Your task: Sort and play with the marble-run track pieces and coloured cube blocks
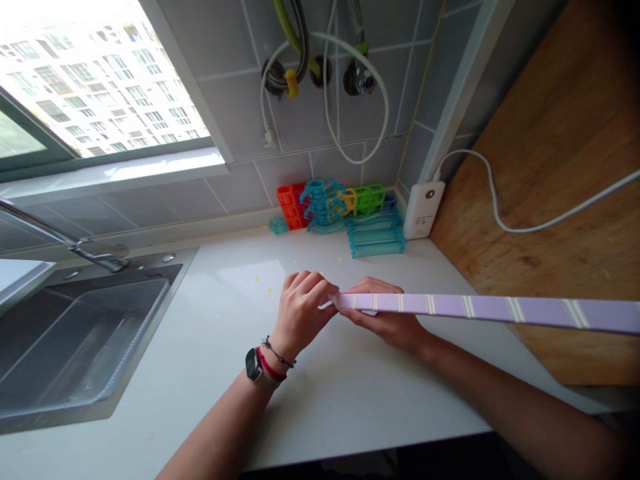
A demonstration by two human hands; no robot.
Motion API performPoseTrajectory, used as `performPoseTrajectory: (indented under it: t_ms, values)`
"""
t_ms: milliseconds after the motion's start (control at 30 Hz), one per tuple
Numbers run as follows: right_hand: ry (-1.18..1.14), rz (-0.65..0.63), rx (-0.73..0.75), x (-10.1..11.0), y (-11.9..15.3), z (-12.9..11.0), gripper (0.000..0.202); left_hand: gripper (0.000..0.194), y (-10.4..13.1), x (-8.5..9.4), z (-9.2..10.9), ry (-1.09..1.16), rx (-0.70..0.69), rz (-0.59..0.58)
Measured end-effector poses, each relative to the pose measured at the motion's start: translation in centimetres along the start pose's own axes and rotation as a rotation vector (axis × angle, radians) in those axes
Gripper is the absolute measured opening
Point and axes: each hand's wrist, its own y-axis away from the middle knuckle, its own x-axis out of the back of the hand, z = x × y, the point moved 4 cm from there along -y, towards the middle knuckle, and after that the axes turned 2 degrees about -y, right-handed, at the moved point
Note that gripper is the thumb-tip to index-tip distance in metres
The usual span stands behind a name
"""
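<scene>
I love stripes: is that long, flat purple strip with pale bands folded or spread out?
Spread out: the purple strip runs straight from the left hand to the picture's edge. Pinched tip: cannot tell.

The head camera looks forward and down at the nearby hands (pixel 305 307) (pixel 395 327).

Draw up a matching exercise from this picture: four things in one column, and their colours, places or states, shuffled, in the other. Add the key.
Things
1. Striped strip
2. Left hand
3. Sink
4. White box-shaped device

Descriptions
A. Has a faucet at its edge
B. Lilac with pale bands
C. Upright on the counter, with a cable at its top
D. Has a watch on the wrist below it

Pairs: 1-B, 2-D, 3-A, 4-C
</scene>
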Motion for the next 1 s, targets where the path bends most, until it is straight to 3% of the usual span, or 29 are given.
performPoseTrajectory:
  t_ms: [433,767,1000]
  values:
    - [0.109,0.159,-0.021,0.7,0.1,0.7,0.014,0.015,0.2,-0.6,0.4,0.057,0.124,-0.005]
    - [0.114,0.176,-0.042,1.0,-0.3,0.9,0.016,0.032,0.5,-1.4,-0.1,0.210,0.259,-0.053]
    - [0.063,0.165,-0.038,1.0,-0.4,0.8,0.021,0.022,0.4,-2.0,-1.0,0.377,0.322,-0.111]
